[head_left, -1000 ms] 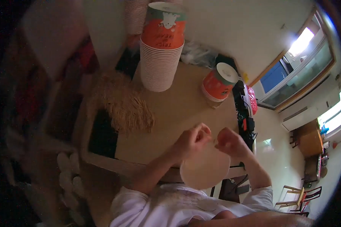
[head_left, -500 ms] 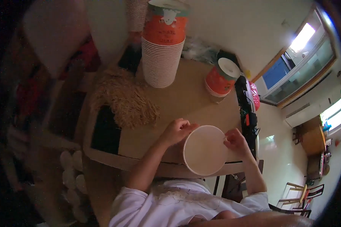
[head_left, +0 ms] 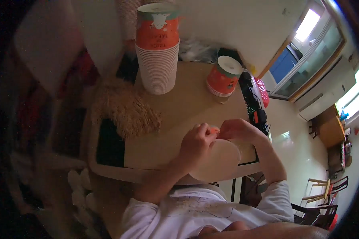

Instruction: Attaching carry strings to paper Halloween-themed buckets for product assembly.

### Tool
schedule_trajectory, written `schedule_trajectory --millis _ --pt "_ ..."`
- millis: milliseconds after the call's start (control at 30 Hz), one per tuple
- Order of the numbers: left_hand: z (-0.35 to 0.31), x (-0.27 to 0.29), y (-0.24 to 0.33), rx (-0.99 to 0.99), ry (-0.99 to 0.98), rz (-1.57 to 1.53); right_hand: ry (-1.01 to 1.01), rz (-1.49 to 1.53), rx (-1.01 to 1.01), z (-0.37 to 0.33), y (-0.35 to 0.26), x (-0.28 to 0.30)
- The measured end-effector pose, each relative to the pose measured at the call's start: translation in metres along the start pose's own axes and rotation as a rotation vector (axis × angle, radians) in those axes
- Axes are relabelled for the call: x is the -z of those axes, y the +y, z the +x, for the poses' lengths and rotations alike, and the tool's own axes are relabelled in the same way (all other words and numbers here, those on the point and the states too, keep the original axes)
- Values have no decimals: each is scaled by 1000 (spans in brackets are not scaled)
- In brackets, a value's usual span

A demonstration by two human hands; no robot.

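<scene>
Above the near edge of the desk [head_left: 119,175], a paper bucket [head_left: 217,161] is tilting its pale mouth toward you. Your left hand [head_left: 196,142] is grasping its far side; your right hand [head_left: 239,132] is curling against the same spot, fingertips hidden, so whether it is gripping cannot be told. You are apparently working on that far side, which seems to call for steadying the bucket while the fingers finish. Farther off, tan shredded fibre [head_left: 125,109], a short bucket stack [head_left: 223,77] and a tall bucket stack [head_left: 157,67] are standing by.
</scene>
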State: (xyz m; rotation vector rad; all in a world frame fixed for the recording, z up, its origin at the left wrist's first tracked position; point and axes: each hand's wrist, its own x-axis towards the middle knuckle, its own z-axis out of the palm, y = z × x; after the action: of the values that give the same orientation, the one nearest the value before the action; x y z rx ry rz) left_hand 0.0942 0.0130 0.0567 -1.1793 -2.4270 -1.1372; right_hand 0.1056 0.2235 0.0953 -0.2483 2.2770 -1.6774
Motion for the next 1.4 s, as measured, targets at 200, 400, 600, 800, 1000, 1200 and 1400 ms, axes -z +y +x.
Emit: schedule_trajectory --millis 200,400,600,800,1000,1200,1400 --pt "-7 0 7 -132 138 72 -129 -515 -54 5 -9 8" --pt "-22 -10 10 -126 196 -62 33 -828 197 4 0 24" --pt "-28 -2 10 -455 232 143 -71 -509 160 -1 -13 24" --pt "-33 -9 10 -395 259 52 -88 -357 10 -2 -21 23" --pt "-33 -18 -10 -378 365 84 75 -762 237 -7 -45 13" --pt "-13 -34 -29 -310 358 50 380 -976 354 -8 -26 40" --pt "19 -35 -49 -83 343 47 679 -1297 414 9 -48 95"
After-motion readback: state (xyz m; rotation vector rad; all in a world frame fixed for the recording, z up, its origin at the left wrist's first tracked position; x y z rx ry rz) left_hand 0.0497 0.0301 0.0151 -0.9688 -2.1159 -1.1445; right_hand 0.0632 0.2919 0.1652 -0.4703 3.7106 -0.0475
